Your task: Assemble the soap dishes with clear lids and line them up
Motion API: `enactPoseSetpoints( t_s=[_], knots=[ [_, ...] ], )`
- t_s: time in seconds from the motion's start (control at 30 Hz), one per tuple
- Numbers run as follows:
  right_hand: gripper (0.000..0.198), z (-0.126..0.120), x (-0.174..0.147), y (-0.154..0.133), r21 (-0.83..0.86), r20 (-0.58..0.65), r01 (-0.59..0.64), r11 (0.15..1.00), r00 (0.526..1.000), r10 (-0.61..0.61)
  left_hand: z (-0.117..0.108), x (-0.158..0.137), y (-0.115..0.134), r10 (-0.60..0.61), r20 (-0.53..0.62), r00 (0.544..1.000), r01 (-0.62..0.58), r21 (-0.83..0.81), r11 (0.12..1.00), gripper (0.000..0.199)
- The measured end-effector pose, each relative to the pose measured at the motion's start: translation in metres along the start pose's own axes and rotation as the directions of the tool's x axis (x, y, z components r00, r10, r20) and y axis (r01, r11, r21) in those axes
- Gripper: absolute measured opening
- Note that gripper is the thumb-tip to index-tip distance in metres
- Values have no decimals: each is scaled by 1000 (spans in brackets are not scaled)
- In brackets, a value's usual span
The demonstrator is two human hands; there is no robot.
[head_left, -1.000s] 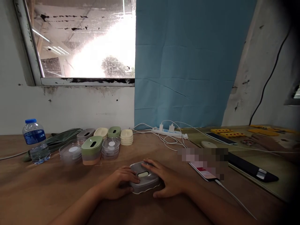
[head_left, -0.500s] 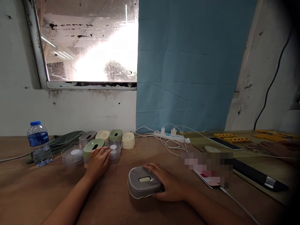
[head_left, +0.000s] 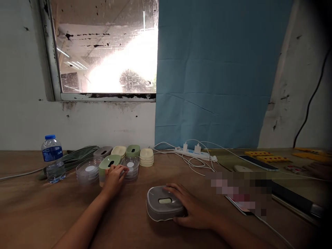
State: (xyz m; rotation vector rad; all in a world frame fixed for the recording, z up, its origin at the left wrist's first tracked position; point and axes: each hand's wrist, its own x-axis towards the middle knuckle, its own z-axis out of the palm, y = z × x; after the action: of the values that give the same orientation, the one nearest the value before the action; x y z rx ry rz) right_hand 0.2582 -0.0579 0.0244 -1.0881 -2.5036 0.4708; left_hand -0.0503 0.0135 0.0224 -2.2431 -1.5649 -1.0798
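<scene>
My right hand (head_left: 193, 209) is wrapped round the right side of a grey rounded box (head_left: 157, 206) on the table. The box has an oval slot in its top, and something pale green shows through it. Farther left, my left hand (head_left: 114, 178) lies with its fingers stretched out at the near right side of a light green box (head_left: 103, 165). Its fingertips reach a stack of clear plastic containers (head_left: 133, 165) with a white round label. What lies beneath the palm is hidden. A second clear stack (head_left: 84, 169) stands left of the green box.
Behind are a grey box (head_left: 100, 151), cream trays (head_left: 146, 157), another green box (head_left: 132, 149) and a green pouch (head_left: 77, 157). A water bottle (head_left: 53, 159) stands at left. To the right are a power strip (head_left: 197, 154), cables, a partly blurred phone (head_left: 241, 207) and yellow pieces (head_left: 268, 157).
The head view has swung slightly left, so everything appears farther right. Both hands keep much the same places relative to the boxes.
</scene>
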Motion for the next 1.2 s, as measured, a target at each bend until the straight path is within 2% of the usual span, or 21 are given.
enactPoseSetpoints(
  t_s=[0.53, 0.7, 0.8, 0.9, 0.93, 0.97, 1.03, 1.07, 1.13, 1.2],
  knots=[
    [81, 0, 1, -2, 15, -59, 18, 1000, 998, -17, -2, 4, 0, 46, 44, 998, -46, 11, 999, 15],
    [81, 0, 1, 0, 0, -76, 41, 999, 996, -41, -8, 4, 3, 108, 72, 992, -111, 40, 993, 13],
    [81, 1, -1, 0, -11, -63, 61, 998, 996, -61, -14, 4, 10, 134, 29, 991, -133, -10, 991, 12],
    [87, 1, -2, 3, -50, -81, 66, 997, 994, -70, -20, 6, 25, 57, -110, 992, -80, -214, 974, 14],
    [90, -1, -2, 4, -83, -118, 66, 994, 990, -76, -21, 6, 31, -14, -148, 989, -38, -343, 939, 15],
    [91, -3, -1, 4, -132, -175, 72, 989, 980, -95, -22, 6, 39, -97, -160, 982, 5, -496, 868, 16],
    [86, -12, 0, 1, -262, -310, 113, 959, 931, -194, -23, 5, 55, -226, -74, 971, 86, -777, 624, 21],
    [82, -18, 0, -3, -328, -370, 138, 935, 892, -261, -23, 4, 63, -244, 4, 970, 125, -867, 482, 22],
    [75, -33, 2, -13, -423, -434, 179, 889, 821, -371, -21, -1, 76, -204, 171, 964, 218, -947, 237, 23],
    [72, -45, 4, -26, -467, -431, 183, 865, 807, -404, -19, -8, 86, -130, 302, 945, 311, -949, 54, 23]
  ],
)
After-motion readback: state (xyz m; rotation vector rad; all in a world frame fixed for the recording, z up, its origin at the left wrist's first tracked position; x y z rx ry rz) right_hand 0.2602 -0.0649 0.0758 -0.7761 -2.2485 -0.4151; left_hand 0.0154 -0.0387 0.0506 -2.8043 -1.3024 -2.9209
